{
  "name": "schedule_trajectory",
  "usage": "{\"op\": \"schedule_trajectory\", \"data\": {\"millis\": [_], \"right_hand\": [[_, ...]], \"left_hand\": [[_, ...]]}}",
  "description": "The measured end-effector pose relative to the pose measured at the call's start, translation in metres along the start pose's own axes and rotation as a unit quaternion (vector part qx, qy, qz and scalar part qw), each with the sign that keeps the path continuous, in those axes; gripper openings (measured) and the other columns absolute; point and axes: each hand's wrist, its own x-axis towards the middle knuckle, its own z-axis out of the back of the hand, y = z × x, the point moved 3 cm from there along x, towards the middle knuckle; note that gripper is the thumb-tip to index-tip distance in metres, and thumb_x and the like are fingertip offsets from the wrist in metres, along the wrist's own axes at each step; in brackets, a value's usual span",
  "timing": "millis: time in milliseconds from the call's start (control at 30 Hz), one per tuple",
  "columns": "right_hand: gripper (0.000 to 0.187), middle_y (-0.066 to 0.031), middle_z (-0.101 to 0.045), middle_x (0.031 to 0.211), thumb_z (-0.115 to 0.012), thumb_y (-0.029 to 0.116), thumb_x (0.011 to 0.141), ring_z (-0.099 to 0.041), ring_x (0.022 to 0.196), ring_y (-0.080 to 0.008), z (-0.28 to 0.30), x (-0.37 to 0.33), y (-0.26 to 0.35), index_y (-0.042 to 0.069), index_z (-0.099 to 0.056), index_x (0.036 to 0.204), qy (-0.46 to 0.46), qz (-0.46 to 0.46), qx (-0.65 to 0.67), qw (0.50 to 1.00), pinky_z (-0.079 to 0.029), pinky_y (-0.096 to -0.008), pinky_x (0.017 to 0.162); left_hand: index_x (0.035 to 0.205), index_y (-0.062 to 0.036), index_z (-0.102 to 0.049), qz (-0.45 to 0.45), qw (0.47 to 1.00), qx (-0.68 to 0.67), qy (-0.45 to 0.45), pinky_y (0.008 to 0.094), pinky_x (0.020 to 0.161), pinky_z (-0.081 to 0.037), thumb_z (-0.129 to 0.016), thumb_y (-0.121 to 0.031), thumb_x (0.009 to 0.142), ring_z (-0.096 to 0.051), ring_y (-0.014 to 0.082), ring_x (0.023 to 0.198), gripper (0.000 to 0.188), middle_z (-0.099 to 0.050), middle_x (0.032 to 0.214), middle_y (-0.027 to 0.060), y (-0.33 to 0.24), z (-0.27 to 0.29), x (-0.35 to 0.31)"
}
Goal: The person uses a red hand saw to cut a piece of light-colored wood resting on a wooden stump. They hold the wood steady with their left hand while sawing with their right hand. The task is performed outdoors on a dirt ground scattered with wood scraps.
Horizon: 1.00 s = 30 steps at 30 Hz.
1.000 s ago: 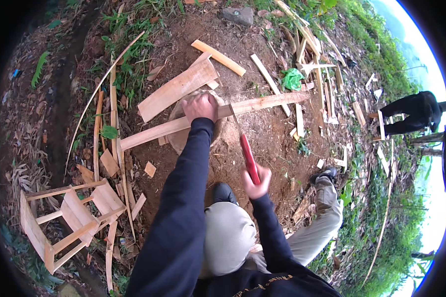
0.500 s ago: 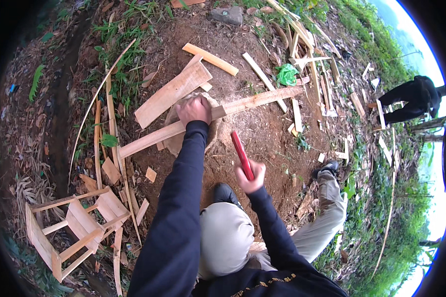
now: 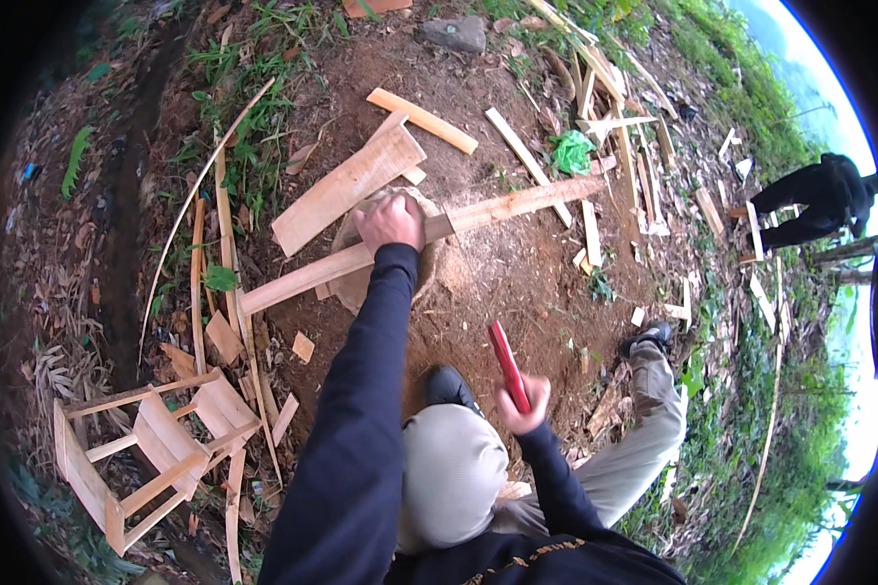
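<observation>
My left hand [image 3: 390, 220] is closed round a long, narrow wooden plank [image 3: 307, 278] and bears down on it over a tree stump [image 3: 361, 289]. The plank slants across the stump, its far end reaching right over the soil; a step shows in its edge just right of my fingers. In my right hand [image 3: 523, 404], held in the air above the ground near my knee, is a slim red tool [image 3: 509, 367]. It points up and away, apart from the plank, and I cannot make out its kind.
A broad board [image 3: 351, 187] rests beyond the stump. At lower left lies a wooden frame with slats [image 3: 171, 439]. Offcuts, a green plastic bag [image 3: 571, 151] and a grey rock [image 3: 454, 35] are scattered about. Another person in dark clothes [image 3: 818, 200] is at far right.
My right hand has drawn back toward me and a little right with the red tool, away from the plank. My left hand keeps its hold; the whole view shifts slightly.
</observation>
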Motion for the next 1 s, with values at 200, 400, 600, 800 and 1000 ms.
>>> {"op": "schedule_trajectory", "data": {"millis": [200, 400, 600, 800, 1000], "right_hand": [[0.015, -0.0093, -0.048, 0.050, -0.064, 0.006, 0.078, -0.051, 0.045, -0.0138, -0.028, 0.082, -0.006, 0.000, -0.057, 0.067, -0.015, -0.028, 0.065, 0.997, -0.042, -0.0307, 0.047], [0.009, -0.0055, -0.049, 0.051, -0.063, 0.004, 0.076, -0.052, 0.044, -0.0117, 0.001, 0.004, -0.001, 0.004, -0.060, 0.067, -0.009, -0.030, 0.040, 0.999, -0.043, -0.0297, 0.047], [0.017, -0.0068, -0.047, 0.051, -0.065, 0.006, 0.079, -0.048, 0.046, -0.0105, -0.026, 0.080, 0.010, 0.001, -0.055, 0.066, -0.009, -0.047, 0.072, 0.996, -0.039, -0.0307, 0.046], [0.009, -0.0071, -0.050, 0.050, -0.064, 0.006, 0.077, -0.053, 0.044, -0.0134, 0.008, 0.006, 0.006, 0.003, -0.062, 0.069, -0.011, -0.045, 0.051, 0.998, -0.042, -0.0295, 0.045], [0.014, -0.0072, -0.051, 0.051, -0.065, 0.008, 0.078, -0.052, 0.045, -0.0134, -0.021, 0.072, -0.005, 0.001, -0.059, 0.067, -0.007, -0.030, 0.085, 0.996, -0.043, -0.0306, 0.047]], "left_hand": [[0.070, -0.0100, -0.070, 0.011, 0.997, -0.023, 0.071, 0.0433, 0.086, -0.042, -0.051, -0.026, 0.092, -0.068, 0.0276, 0.081, 0.033, -0.073, 0.083, 0.0095, -0.024, 0.004, 0.006], [0.077, -0.0151, -0.073, 0.014, 1.000, 0.008, 0.020, 0.0416, 0.085, -0.042, -0.056, -0.025, 0.090, -0.068, 0.0226, 0.083, 0.024, -0.073, 0.083, 0.0057, -0.004, -0.003, 0.000], [0.075, -0.0131, -0.072, 0.011, 0.998, 0.003, 0.056, 0.0426, 0.084, -0.042, -0.054, -0.023, 0.090, -0.067, 0.0246, 0.082, 0.025, -0.073, 0.082, 0.0075, -0.015, 0.001, 0.000], [0.071, -0.0129, -0.071, 0.023, 0.997, 0.003, 0.070, 0.0424, 0.085, -0.042, -0.053, -0.023, 0.091, -0.067, 0.0247, 0.083, 0.029, -0.073, 0.081, 0.0076, -0.015, 0.001, -0.004], [0.072, -0.0106, -0.071, 0.014, 0.996, -0.011, 0.085, 0.0434, 0.085, -0.042, -0.049, -0.029, 0.093, -0.069, 0.0299, 0.077, 0.036, -0.073, 0.083, 0.0141, -0.022, -0.001, 0.002]]}}
